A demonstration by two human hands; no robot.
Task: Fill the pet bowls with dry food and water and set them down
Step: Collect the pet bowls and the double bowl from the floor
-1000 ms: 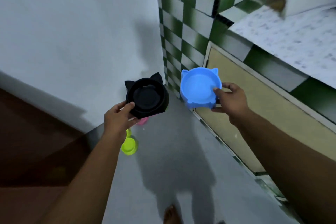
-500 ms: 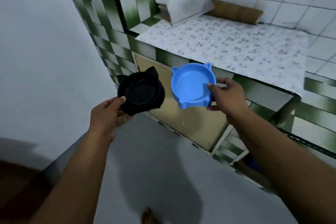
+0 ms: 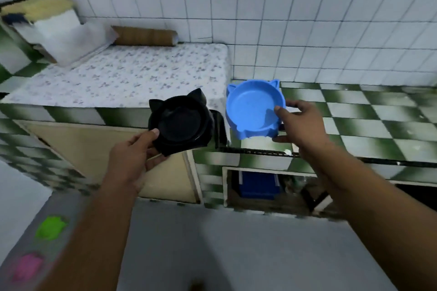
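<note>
Two cat-eared pet bowls are held up side by side, close together but not touching, in front of a tiled worktop (image 3: 354, 123). The black bowl (image 3: 181, 123) is gripped at its near left rim by the left hand (image 3: 132, 156). The thumb is laid on the rim and the fingers (image 3: 156, 163) are curled underneath. The blue bowl (image 3: 253, 106) is pinched at its right rim by the right hand (image 3: 300, 125), with the thumb inside the rim and the other fingers behind the outer wall.

The coming move is judged to turn on the worktop lying just beyond and below both bowls. The blue bowl appears to be over the bare chequered part, so the right hand is judged the nearer for a set-down. The black bowl is seen against the front edge, where a patterned cloth (image 3: 132, 75) covers the left stretch. Neither bowl has a real long axis. Both are roundish, with the ears pointed to the far side, and both are tipped a little towards the viewer.

Both bowls look empty, and neither food nor water can be seen in them. They appear to be light moulded plastic with a flared base. Filling is therefore judged not yet begun. A green bowl (image 3: 50, 228) and a pink bowl (image 3: 27, 267) are seen blurred on the floor (image 3: 236, 255) at near left.
</note>
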